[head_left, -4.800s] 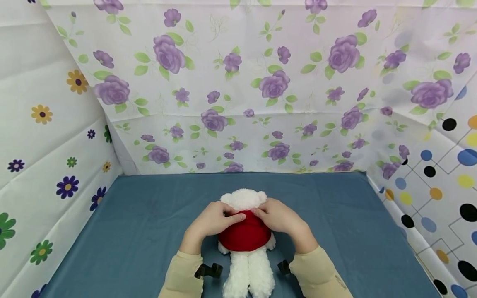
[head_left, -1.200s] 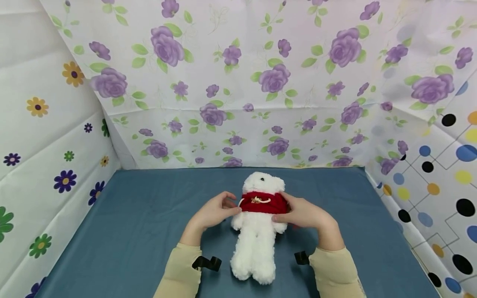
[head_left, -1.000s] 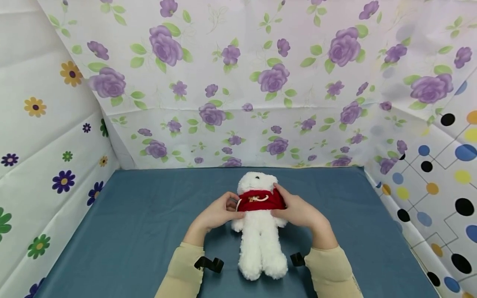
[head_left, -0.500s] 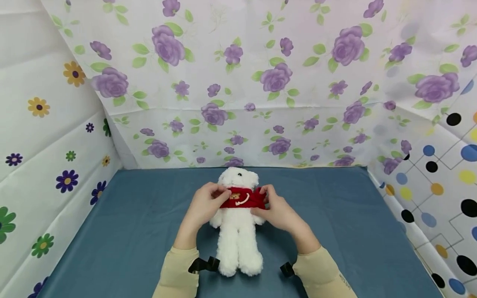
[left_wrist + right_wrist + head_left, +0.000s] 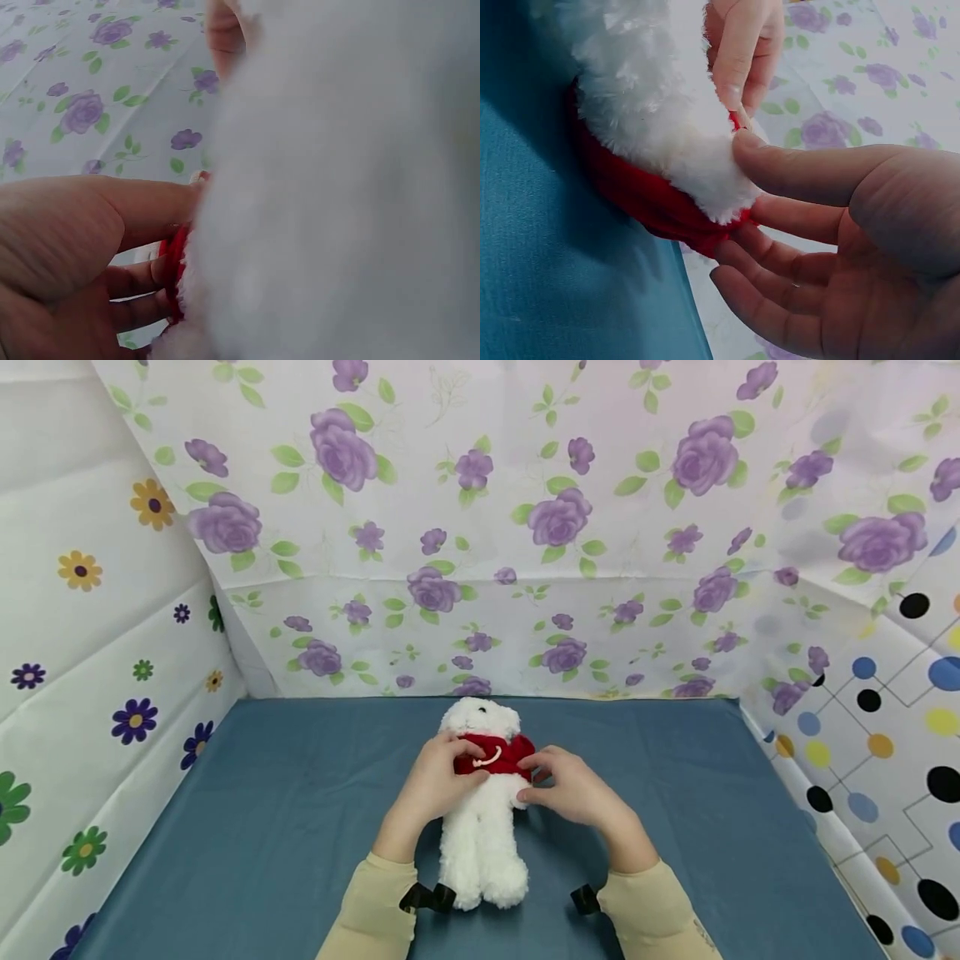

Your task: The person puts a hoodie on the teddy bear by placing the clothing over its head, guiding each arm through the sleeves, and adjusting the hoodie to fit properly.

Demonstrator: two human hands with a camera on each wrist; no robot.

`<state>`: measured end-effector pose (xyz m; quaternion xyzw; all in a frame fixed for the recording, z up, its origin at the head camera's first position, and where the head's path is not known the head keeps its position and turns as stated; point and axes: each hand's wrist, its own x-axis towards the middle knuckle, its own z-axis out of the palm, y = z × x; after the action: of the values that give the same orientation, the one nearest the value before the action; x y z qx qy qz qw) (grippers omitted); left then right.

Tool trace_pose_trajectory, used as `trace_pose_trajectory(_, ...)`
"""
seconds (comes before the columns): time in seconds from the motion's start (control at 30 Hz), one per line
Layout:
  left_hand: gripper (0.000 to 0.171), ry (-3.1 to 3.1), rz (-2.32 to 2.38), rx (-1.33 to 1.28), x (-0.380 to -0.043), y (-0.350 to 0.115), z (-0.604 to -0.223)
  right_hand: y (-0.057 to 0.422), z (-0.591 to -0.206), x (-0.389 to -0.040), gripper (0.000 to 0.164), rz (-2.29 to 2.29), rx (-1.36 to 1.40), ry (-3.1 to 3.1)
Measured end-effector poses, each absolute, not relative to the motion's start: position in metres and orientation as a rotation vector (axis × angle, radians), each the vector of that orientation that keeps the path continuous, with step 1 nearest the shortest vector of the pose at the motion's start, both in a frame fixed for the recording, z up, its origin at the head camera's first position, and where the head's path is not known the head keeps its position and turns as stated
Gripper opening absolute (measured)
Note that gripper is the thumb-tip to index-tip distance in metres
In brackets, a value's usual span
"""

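A white plush bear (image 5: 483, 835) lies face up, feet toward me, in the head view. It wears a red sweatshirt (image 5: 498, 758) with a white drawstring on the chest. My left hand (image 5: 437, 777) grips the sweatshirt's left side, fingers over the chest and thumb by the hem. In the left wrist view the red cloth (image 5: 174, 262) shows between thumb and fingers, while blurred white fur fills the right. My right hand (image 5: 570, 783) holds the sweatshirt's right edge, its thumb against the white paw. In the right wrist view its fingers touch the red cloth (image 5: 649, 199) from underneath.
The bear lies on a blue cloth-covered table (image 5: 315, 827). A purple-rose curtain (image 5: 465, 527) hangs behind it. Patterned sheets close off both sides, a daisy one (image 5: 97, 643) at left and a dotted one (image 5: 900, 727) at right. Black straps (image 5: 431, 897) sit at both wrists.
At first the bear's back faced up; now its front does. Over the last second it moved left with both hands. Lately my left fingers slid inward over the chest and my right hand lowered slightly.
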<state>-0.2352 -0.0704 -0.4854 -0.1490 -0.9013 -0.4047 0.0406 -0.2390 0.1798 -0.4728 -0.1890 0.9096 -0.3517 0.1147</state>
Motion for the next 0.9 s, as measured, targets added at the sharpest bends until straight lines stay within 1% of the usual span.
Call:
trace_pose_trajectory(0.1, 0.014, -2.766, -1.206, -0.446, -0.234, -0.067, -0.486, 0.179, -0.474, -0.238, 0.045, -0.964, -0.548, 2.664)
trace_pose_trajectory(0.27, 0.025, -2.766, -1.122, -0.406, -0.232, -0.060, -0.488, 0.177, -0.479, -0.238, 0.048, -0.897, -0.606, 2.676)
trace_pose_trajectory(0.37, 0.028, -2.766, -1.082, -0.385, -0.232, -0.056, -0.489, 0.175, -0.483, -0.239, 0.045, -0.884, -0.676, 2.678)
trace_pose_trajectory(0.57, 0.018, -2.768, -1.107, -0.338, -0.232, -0.054, -0.487, 0.174, -0.487, -0.241, 0.036, -0.896, -0.747, 2.693)
trace_pose_trajectory(0.9, 0.027, -2.783, -1.094, -0.332, -0.232, -0.057, -0.488, 0.165, -0.492, -0.238, 0.023, -0.877, -0.774, 2.752)
